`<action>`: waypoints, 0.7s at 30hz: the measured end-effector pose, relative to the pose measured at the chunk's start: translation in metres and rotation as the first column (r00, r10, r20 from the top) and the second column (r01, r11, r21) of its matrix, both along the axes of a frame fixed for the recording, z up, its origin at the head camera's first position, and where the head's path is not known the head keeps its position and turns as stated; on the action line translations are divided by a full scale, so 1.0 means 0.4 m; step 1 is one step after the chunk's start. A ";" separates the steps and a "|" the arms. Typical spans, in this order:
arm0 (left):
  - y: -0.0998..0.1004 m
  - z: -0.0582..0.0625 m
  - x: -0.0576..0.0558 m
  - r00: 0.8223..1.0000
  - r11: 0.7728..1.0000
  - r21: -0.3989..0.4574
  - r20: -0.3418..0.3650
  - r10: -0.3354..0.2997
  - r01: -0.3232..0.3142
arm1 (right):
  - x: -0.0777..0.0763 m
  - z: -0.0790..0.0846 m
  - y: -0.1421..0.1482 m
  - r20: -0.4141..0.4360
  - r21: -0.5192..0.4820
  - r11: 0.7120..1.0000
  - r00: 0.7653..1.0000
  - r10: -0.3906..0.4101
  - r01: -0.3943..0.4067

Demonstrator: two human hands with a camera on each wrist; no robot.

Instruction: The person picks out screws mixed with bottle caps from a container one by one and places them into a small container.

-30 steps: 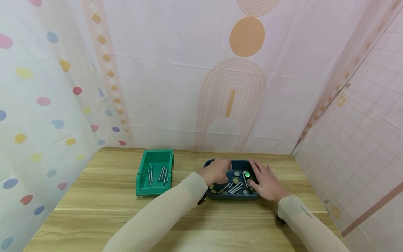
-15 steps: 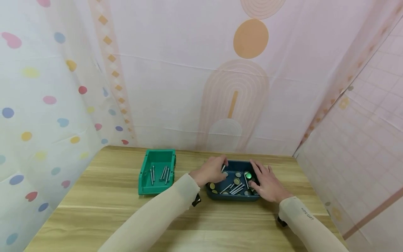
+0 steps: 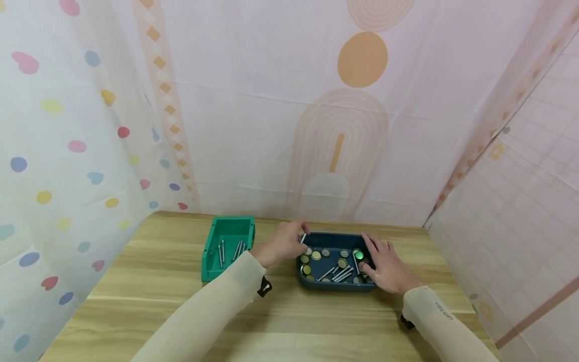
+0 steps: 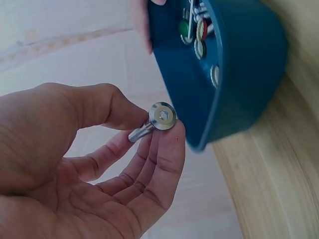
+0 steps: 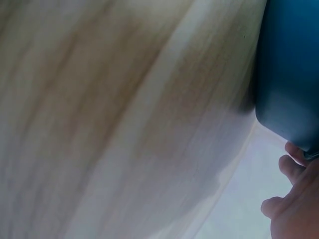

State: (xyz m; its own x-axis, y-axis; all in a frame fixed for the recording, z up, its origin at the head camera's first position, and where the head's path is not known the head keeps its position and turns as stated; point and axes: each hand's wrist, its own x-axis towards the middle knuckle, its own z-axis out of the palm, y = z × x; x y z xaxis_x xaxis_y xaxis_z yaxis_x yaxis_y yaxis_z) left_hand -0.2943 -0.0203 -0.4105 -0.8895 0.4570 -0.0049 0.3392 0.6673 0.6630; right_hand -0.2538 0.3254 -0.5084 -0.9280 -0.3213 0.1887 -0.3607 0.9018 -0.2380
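A silver hex-socket bolt [image 4: 162, 116] is pinched between the thumb and fingers of my left hand [image 3: 284, 242], its flat head toward the left wrist camera. This hand is just off the left end of a dark blue bin [image 3: 323, 285]. Inside the bin lie several bottle caps [image 3: 316, 255], gold, silver and green, and several more bolts [image 3: 342, 274]. My right hand [image 3: 388, 269] holds the bin's right end, its thumb over the inside and other fingers outside. In the right wrist view, fingers [image 5: 291, 169] show by the blue wall.
To the left stands a green bin [image 3: 228, 226] with several bolts [image 3: 221, 253] in it; my left forearm partly covers its front. Both bins rest on a wood-grain table [image 3: 149, 281]. Patterned cloth [image 3: 253, 125] hangs behind the table and along both sides.
My left hand has come up out of the blue bin with the bolt and moved left toward the green bin. The right hand stays at the blue bin's right end.
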 end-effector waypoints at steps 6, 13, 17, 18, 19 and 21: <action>-0.056 0.010 -0.009 0.999 0.999 0.007 0.020 0.042 -0.042 | 0.006 0.002 0.014 -0.003 0.003 1.000 1.000 0.009 -0.009; -0.145 0.028 -0.018 0.999 0.999 -0.013 -0.016 0.047 -0.048 | 0.008 0.005 0.015 -0.003 0.008 1.000 1.000 -0.003 0.003; -0.197 0.017 -0.022 0.997 0.997 -0.011 -0.009 0.070 -0.070 | 0.009 0.006 0.012 0.010 0.013 1.000 1.000 -0.008 0.007; -0.209 0.014 -0.023 0.997 0.997 -0.011 -0.006 0.077 -0.077 | 0.009 0.005 0.011 0.013 0.012 1.000 1.000 -0.007 0.007; -0.221 0.011 -0.024 0.997 0.997 -0.012 -0.003 0.082 -0.082 | 0.009 0.005 0.011 0.017 0.011 1.000 1.000 -0.007 0.007; -0.244 0.008 -0.024 0.995 0.995 -0.006 0.002 0.099 -0.099 | 0.009 0.003 0.010 0.022 0.008 1.000 1.000 -0.007 0.007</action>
